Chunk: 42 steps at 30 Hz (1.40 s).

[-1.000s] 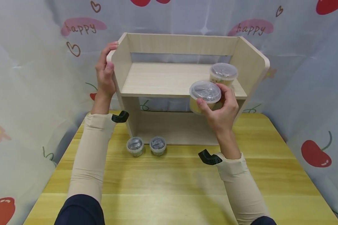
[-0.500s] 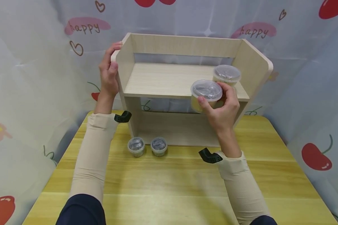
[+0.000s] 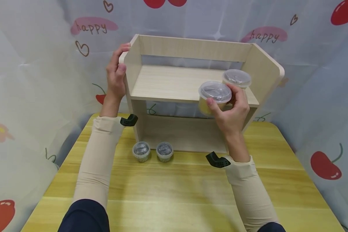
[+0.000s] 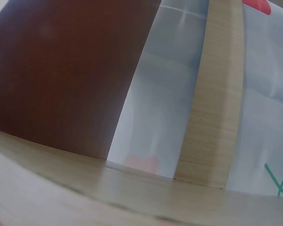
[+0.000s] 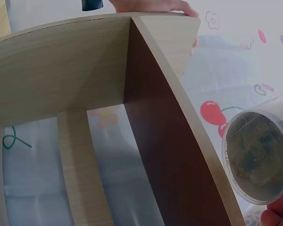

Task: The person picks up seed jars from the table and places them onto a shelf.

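Note:
My left hand grips the upper left side panel of a pale wooden two-tier shelf unit. My right hand holds a round clear plastic tub with a translucent lid and yellowish contents, in front of the upper shelf's right part. Its underside shows in the right wrist view, with fingertips against it. Behind it a similar lidded tub is on the upper shelf, partly hidden by the held one and my hand. The left wrist view shows the unit's dark brown underside but no clear part of the left hand.
Two smaller lidded tubs stand side by side on the wooden table, before the unit's lower left front. A patterned cloth hangs behind and along both sides.
The head view has shifted slightly, so the unit and tubs appear further right. The held tub sits a little higher against the shelf edge. Both hands keep their hold.

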{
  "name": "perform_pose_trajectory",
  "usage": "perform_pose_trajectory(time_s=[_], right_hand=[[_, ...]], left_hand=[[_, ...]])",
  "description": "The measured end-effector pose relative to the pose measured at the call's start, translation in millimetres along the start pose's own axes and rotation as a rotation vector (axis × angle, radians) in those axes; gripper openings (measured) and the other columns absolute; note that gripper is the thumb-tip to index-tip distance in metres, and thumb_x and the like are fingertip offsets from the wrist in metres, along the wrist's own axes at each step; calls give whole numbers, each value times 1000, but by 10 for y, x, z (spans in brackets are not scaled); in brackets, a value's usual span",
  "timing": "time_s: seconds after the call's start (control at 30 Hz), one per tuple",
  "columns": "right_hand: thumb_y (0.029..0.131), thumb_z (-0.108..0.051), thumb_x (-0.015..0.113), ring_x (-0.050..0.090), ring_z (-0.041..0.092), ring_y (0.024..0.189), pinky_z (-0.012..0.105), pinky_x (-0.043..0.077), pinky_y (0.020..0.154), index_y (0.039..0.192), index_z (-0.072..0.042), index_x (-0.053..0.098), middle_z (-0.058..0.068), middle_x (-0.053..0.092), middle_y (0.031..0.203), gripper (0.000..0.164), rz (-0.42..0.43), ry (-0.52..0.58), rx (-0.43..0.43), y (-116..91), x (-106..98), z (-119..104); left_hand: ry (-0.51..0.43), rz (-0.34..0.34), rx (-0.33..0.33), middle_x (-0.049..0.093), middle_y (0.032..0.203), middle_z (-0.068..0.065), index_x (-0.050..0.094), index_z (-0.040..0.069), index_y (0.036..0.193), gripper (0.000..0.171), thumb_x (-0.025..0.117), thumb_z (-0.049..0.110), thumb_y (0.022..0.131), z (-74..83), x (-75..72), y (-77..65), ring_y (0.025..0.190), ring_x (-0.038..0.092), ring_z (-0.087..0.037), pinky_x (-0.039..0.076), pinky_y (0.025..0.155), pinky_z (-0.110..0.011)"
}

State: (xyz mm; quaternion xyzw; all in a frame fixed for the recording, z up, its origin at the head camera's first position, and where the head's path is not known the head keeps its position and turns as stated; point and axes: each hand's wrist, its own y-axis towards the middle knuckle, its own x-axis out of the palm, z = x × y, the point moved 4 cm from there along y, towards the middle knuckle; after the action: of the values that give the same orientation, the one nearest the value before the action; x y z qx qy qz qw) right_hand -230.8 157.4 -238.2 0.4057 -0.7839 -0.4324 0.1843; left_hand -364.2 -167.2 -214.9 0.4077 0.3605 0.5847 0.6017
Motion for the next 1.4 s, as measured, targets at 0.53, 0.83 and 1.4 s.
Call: perform_pose_trajectory(time_s=[0.53, 0.83, 1.4], right_hand=[[68, -71, 70, 52, 7, 80, 14, 40, 58, 117, 8, 62, 17, 61, 99, 93, -11, -14, 38, 19, 57, 86], [71, -67, 71, 52, 10, 82, 16, 43, 61, 121, 4, 61, 13, 60, 100, 88, -94, -16, 27, 58, 104, 37], [73, -48, 76, 53, 9, 80, 20, 46, 68, 122, 5, 61, 13, 61, 101, 74, -167, -72, 63, 112, 152, 55]], left_hand=[[-23, -8, 14, 50, 135, -27, 47, -16, 124, 83, 55, 57, 86, -17, 30, -5, 123, 47, -27, 39, 98, -34], [-28, -8, 10, 51, 137, -23, 47, -15, 125, 85, 56, 59, 85, -17, 0, -2, 124, 46, -27, 38, 100, -35], [-17, -6, 1, 50, 138, -22, 47, -14, 126, 84, 55, 59, 85, -21, -9, -14, 124, 46, -27, 39, 98, -34]])
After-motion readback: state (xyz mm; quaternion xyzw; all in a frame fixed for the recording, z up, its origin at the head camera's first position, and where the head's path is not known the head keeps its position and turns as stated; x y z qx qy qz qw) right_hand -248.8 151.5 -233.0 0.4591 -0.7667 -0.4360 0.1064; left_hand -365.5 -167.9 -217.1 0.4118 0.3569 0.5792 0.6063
